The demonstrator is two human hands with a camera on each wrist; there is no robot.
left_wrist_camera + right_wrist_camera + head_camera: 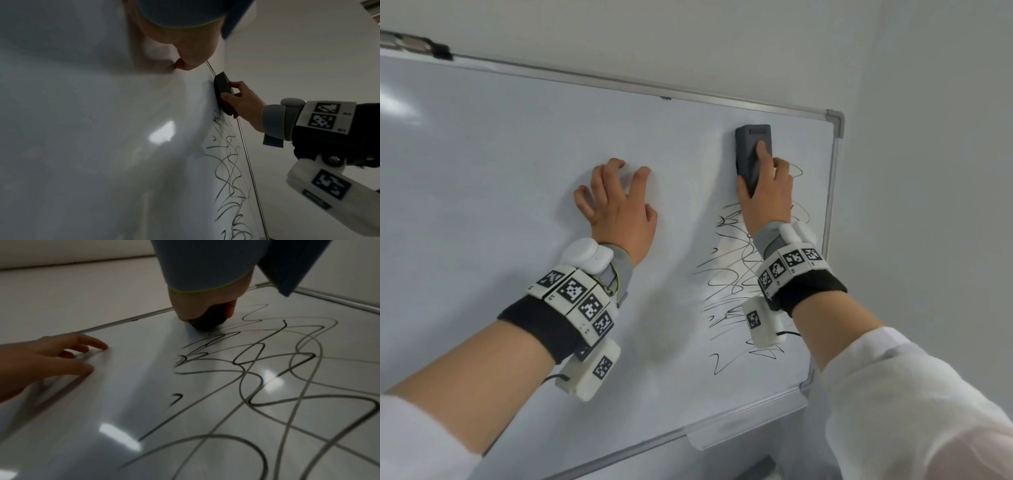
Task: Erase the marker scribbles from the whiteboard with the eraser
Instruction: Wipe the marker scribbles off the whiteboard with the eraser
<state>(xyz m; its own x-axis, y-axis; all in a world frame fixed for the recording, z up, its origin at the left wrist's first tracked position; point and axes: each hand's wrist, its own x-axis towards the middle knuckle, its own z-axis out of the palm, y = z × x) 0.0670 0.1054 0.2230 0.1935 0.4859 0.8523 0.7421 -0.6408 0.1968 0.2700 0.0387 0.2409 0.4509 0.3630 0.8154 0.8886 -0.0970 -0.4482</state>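
A wall-mounted whiteboard carries black marker scribbles in its right part, seen up close as scribbles in the right wrist view. My right hand grips a dark grey eraser flat against the board near the upper right corner, above the scribbles. The eraser shows edge-on in the left wrist view, and only its lower end, the eraser, shows under my palm in the right wrist view. My left hand presses spread, bent fingers on bare board to the left of the eraser.
The board's metal frame runs close to the right of the eraser, with its corner cap just above. A marker tray hangs under the bottom edge. Plain wall lies beyond the frame.
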